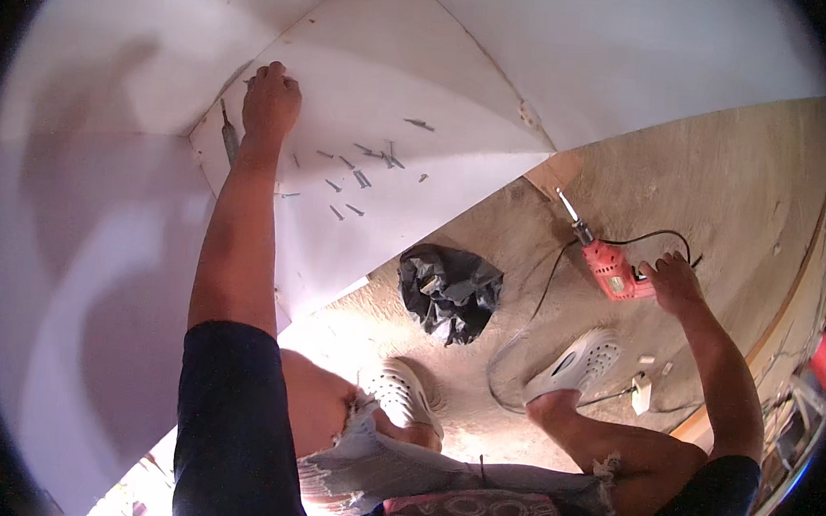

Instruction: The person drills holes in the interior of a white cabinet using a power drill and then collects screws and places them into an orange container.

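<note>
My right hand [673,282] is wrapped round the rear handle of a red corded power drill [609,270], whose long silver bit points up and left over the floor. On the white panel at the far left, my left hand [271,100] is closed with its fingers curled under; what they hold, if anything, is hidden. Beside that wrist lies a slim dark tool with a pointed tip [229,133], partly covered by my forearm. Several loose grey screws [361,177] are scattered over the panel to the right of my left arm.
White upright panels [633,59] enclose the panel with the screws. A crumpled black plastic bag [449,293] lies on the brown floor between panel and drill. The drill's black cord [549,280] loops past my shoes toward a white plug or socket [641,393]. Clutter lines the far right edge.
</note>
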The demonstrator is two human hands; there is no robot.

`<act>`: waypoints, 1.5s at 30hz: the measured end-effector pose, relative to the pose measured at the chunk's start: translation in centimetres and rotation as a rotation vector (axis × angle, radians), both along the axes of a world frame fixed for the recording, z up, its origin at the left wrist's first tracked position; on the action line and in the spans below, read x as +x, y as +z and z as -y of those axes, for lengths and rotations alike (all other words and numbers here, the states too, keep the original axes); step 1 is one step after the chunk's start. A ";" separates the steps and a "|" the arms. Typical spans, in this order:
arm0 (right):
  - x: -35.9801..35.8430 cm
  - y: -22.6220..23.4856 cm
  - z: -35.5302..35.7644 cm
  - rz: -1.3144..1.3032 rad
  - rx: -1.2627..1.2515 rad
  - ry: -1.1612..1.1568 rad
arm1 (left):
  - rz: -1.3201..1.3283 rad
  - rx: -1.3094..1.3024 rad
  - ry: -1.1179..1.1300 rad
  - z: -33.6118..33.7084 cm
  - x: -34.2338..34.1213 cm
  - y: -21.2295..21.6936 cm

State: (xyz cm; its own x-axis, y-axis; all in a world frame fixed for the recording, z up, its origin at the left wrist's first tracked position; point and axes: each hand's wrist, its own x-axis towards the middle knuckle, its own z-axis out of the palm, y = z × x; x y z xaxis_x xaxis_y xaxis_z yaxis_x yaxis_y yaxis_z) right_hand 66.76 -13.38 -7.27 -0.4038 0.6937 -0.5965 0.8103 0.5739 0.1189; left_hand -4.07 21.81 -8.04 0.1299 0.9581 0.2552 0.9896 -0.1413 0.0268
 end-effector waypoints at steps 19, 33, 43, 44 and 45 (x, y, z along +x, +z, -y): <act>-9.0 -3.7 -6.7 -0.224 -0.152 -0.247 | -0.064 -0.100 -0.224 17.1 16.2 0.5; -9.8 -2.9 -6.4 -0.372 -0.119 -0.385 | 0.274 0.078 -0.094 19.9 16.4 0.2; -8.6 -0.4 -6.6 -0.613 -0.267 -0.661 | 0.378 0.105 0.536 25.7 8.4 -1.3; -8.6 -0.6 -6.9 -0.585 -0.322 -0.632 | 0.405 0.098 0.432 24.8 8.6 -1.5; -8.9 -0.8 -6.8 -0.569 -0.338 -0.630 | 0.432 0.089 0.337 24.3 8.6 -2.0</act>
State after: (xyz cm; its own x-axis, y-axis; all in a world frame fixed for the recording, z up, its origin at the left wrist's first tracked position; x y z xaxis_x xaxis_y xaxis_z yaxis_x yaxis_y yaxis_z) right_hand 57.86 -6.57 -8.06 -0.3051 0.7098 -0.6349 0.8705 -0.0626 -0.4882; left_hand 4.57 -2.53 -10.03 -0.3149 0.9008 0.2991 0.8819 0.1612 0.4431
